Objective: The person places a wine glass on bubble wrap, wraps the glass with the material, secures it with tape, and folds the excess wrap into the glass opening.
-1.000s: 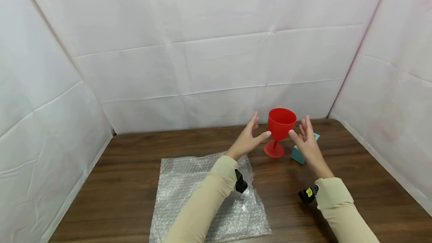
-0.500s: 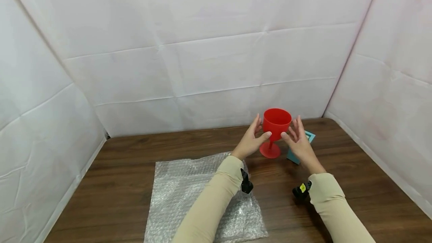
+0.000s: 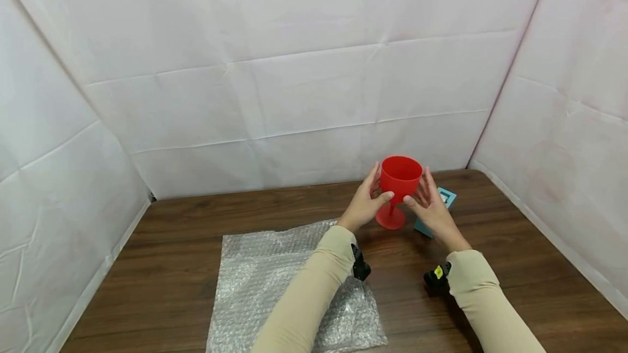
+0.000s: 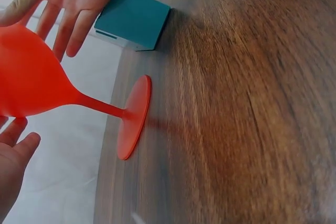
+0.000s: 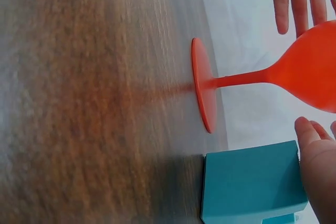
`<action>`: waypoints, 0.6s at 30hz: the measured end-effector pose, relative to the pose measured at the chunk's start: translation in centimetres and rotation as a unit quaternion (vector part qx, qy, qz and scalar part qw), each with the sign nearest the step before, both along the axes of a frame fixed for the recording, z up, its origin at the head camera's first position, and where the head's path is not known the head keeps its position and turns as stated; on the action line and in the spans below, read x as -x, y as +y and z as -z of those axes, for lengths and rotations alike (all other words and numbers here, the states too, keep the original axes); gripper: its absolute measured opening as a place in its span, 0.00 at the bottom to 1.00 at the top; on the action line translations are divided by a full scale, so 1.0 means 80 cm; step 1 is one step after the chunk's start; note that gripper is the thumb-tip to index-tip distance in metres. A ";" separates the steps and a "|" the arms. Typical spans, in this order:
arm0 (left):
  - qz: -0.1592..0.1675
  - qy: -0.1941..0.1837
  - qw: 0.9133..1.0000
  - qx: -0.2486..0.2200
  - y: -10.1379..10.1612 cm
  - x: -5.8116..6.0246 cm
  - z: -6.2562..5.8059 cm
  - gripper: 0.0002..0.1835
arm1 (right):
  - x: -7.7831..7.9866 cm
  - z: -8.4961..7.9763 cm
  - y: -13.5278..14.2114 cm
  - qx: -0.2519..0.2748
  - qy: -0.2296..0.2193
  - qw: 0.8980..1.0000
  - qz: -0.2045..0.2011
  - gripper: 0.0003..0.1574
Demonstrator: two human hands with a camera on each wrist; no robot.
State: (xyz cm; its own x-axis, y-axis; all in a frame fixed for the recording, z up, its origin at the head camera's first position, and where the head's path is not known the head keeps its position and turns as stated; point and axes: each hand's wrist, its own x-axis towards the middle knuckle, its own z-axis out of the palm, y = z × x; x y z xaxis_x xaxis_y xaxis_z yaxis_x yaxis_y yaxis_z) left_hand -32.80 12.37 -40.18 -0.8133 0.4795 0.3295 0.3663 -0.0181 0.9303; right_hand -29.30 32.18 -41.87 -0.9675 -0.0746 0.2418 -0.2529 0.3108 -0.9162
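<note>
The red cup point(image 3: 400, 183) stands at one o'clock on the table point(image 3: 152, 282), not picked up yet. The left hand point(image 3: 363, 204) and right hand point(image 3: 433, 212) are spread round it; touching, I can't tell.

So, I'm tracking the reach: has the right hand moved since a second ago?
Yes: in the head view, the right hand moved left against the box, closer to the cup.

Red goblet point(image 4: 31, 77) gets chopped off by left edge in left wrist view, by right edge in right wrist one. Teal box point(image 3: 423, 228) half behind right hand point(image 3: 434, 214), markings way too tiny. Bubble wrap point(image 3: 260, 271) cropped at bottom, partly blocked by left sleeve point(image 3: 306, 287). Can't tell if left hand point(image 3: 364, 203) actually touches goblet tbh.
</note>
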 end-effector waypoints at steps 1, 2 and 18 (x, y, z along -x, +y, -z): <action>-0.001 0.000 1.000 -0.005 0.001 0.000 0.000 0.41 | 0.000 0.000 -0.001 0.000 0.003 1.000 0.000 0.57; 0.001 0.000 1.000 -0.010 0.001 0.001 0.000 0.41 | 0.001 0.000 -0.001 0.003 0.006 1.000 -0.001 0.56; -0.039 0.022 0.999 -0.007 0.004 -0.011 -0.011 0.38 | -0.005 -0.017 -0.012 0.014 -0.014 1.000 0.024 0.51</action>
State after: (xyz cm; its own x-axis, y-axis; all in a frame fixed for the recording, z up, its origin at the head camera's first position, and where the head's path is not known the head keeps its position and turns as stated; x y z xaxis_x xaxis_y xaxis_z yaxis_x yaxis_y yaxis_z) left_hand -31.88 12.68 -39.31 -0.8323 0.4109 0.3721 0.4082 0.0000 0.9129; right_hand -28.87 31.26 -40.49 -0.9762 -0.0223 0.2158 -0.2127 0.2961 -0.9312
